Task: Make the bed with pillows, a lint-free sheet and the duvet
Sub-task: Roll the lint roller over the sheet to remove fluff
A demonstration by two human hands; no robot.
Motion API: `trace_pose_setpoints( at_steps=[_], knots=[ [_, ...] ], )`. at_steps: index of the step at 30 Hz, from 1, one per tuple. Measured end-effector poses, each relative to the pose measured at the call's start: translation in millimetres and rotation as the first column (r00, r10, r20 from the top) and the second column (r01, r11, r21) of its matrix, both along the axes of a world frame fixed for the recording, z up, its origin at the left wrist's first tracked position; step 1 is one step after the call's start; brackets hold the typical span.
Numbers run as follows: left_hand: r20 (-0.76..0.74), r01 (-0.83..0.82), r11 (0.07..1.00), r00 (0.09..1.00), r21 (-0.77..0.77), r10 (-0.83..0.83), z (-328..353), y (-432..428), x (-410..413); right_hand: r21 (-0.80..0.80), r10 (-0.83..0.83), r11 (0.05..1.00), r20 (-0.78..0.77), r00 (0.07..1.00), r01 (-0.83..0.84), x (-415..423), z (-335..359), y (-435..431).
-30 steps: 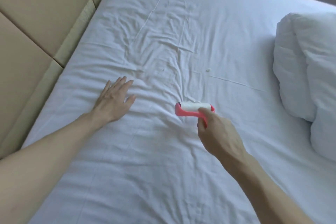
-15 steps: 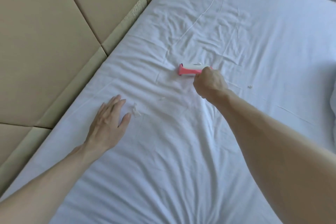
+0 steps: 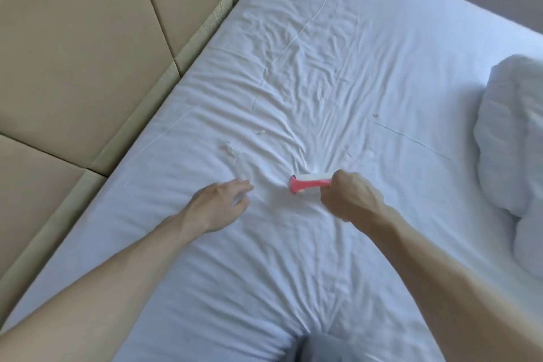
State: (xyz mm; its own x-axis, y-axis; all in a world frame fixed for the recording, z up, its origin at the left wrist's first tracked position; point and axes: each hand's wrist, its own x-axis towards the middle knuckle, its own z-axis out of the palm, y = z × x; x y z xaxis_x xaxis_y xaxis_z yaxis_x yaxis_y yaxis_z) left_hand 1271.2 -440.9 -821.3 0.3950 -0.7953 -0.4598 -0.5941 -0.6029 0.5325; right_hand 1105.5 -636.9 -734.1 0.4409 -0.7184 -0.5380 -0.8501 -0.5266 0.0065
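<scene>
bare sheet [image 3: 338,67] ahead, headboard [image 3: 88,53] blocking left, duvet [image 3: 517,141] right

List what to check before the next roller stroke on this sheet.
1. Right hand holds the roller firmly: ok.
2. Roller in contact with the sheet: ok.
3. Left hand rests on the sheet, apart from the roller: ok.
4. Sheet lint-free: not ok. Lint bits lie beyond the left hand, and a speck lies farther right.
5. Roller surface tacky enough: cannot tell.
6. Duvet out of the rolling path: ok.
</scene>
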Motion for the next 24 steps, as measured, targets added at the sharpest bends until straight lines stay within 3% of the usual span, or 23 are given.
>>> trace_pose_setpoints(
  at_steps=[5, 10, 15, 19, 21, 24],
  knots=[
    [0.022, -0.113, 0.989, 0.993, -0.09, 0.116, 17.6, 26.3, 4.5, -0.057, -0.022, 0.998, 0.252, 0.967, 0.038, 64.3, 10.0, 1.0],
    [0.097, -0.247, 0.966, 0.962, -0.077, 0.254, 10.4, 58.5, 31.4, -0.04, 0.014, 0.999, 0.336, 0.942, -0.001, 138.4, -28.2, 0.2],
    [0.203, -0.366, 0.927, 0.904, -0.088, 0.376, -5.6, 85.4, 44.3, -0.041, 0.07, 0.997, 0.283, 0.956, -0.061, 88.6, -62.0, 40.8],
    [0.238, -0.391, 0.918, 0.887, -0.065, 0.395, -5.1, 94.4, 43.3, 0.001, 0.213, 0.977, 0.088, 0.973, -0.214, 19.6, -40.3, 51.4],
    [0.263, -0.342, 0.94, 0.905, -0.019, 0.334, -4.9, 97.5, 36.4, -0.005, 0.239, 0.971, 0.007, 0.971, -0.239, 12.2, -22.0, 59.1],
    [0.304, -0.198, 0.976, 0.939, 0.089, 0.163, -8.7, 103.1, 25.6, -0.057, 0.194, 0.98, 0.093, 0.977, -0.19, 34.5, 0.4, 78.3]
  ],
)
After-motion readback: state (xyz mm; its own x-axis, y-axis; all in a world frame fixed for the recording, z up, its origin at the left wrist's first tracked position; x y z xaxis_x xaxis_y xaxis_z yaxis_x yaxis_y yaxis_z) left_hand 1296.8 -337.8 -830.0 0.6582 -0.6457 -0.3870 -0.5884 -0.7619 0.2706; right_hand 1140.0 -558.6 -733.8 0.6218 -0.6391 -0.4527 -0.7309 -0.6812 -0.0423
